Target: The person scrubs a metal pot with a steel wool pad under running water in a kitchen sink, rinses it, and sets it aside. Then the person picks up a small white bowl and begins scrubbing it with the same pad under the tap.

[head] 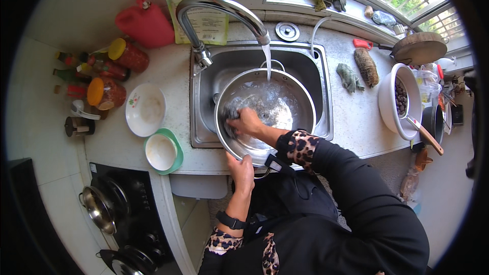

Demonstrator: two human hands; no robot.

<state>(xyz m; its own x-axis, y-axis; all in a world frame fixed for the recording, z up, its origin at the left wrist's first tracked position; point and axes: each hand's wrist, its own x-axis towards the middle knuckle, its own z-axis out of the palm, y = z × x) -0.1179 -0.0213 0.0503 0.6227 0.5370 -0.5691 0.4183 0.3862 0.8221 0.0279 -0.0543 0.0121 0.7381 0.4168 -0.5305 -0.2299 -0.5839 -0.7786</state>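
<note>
A large stainless steel pot [303, 95] with two loop handles sits over the steel sink [326, 122], and water runs into it from the curved chrome faucet [263, 36]. My left hand [241, 170] grips the pot's near left rim. Inside the pot, my right hand [246, 122] presses a dark grey scrubber [231, 116], possibly steel wool, against the left inner wall. Some water lies in the pot.
To the left are a white plate [146, 110], a white bowl [161, 152] on a green dish, jars [106, 93] and a black cooktop [141, 206]. A cloth [348, 77], a brown brush [366, 67] and a white basin [387, 103] stand to the right.
</note>
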